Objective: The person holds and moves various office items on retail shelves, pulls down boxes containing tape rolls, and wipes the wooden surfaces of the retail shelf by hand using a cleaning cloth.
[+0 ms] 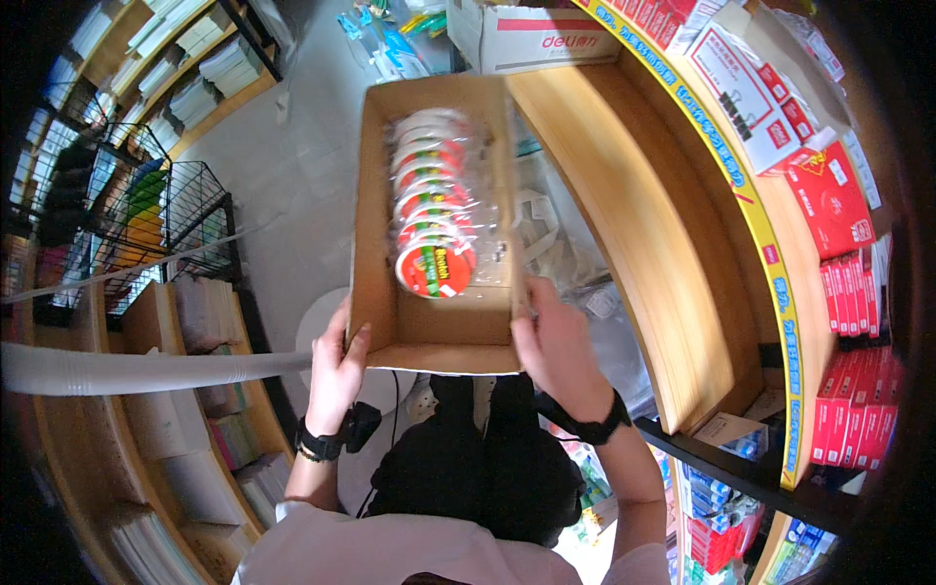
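Note:
An open cardboard box is held up in front of me, between my two hands. Inside lies a row of Scotch tape rolls in clear plastic packaging, overlapping one another; the nearest shows a red and green round label. My left hand grips the near left corner of the box, thumb on the wall's edge. On the near right side my right hand holds the wall, slightly blurred. Both wrists wear dark bands.
A curved wooden shelf runs along the right, with a Deli carton at its far end. Red boxes fill the shelf beyond. To the left stand a black wire basket, bookshelves and a white hose.

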Demonstrator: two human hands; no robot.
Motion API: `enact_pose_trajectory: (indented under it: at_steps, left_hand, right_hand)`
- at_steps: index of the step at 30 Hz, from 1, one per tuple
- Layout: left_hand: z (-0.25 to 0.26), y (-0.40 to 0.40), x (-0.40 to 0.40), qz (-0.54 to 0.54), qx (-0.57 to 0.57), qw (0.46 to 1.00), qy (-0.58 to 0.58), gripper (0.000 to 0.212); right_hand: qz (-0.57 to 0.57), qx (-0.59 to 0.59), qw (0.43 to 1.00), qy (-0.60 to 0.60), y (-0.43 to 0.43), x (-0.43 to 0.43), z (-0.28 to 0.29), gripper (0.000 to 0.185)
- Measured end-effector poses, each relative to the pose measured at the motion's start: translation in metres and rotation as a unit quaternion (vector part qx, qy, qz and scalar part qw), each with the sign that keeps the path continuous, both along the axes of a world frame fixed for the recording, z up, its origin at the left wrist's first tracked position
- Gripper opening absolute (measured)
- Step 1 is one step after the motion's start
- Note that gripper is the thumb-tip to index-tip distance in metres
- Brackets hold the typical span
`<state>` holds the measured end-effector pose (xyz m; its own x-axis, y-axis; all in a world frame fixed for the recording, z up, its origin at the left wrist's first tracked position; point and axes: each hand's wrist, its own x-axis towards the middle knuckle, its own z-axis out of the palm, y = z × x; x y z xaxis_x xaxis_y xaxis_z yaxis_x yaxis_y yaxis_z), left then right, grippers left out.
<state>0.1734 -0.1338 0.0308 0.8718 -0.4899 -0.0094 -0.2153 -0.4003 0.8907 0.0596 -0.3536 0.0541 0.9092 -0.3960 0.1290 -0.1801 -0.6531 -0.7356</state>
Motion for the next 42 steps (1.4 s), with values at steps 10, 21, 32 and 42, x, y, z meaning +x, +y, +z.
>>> enact_pose_trajectory:
  at_steps: [10, 21, 32, 42]
  left_hand:
    - [0.083, -0.080, -0.010, -0.207, -0.006, 0.977, 0.055, 0.041]
    - [0.059, -0.188, 0.047, -0.224, -0.031, 0.974, 0.002, 0.033]
    - [-0.002, -0.188, 0.019, -0.221, -0.130, 0.938, -0.233, 0.110]
    - [-0.032, -0.216, 0.044, -0.168, -0.101, 0.952, -0.234, 0.090]
  right_hand:
    - [-0.217, -0.012, 0.976, -0.019, -0.018, -0.076, 0.045, 0.021]
    - [-0.281, -0.011, 0.956, -0.082, -0.084, -0.054, 0.033, 0.020]
    - [-0.220, 0.220, 0.922, -0.232, -0.101, 0.029, -0.004, 0.053]
    - [-0.222, 0.133, 0.943, -0.211, -0.119, 0.092, -0.020, 0.056]
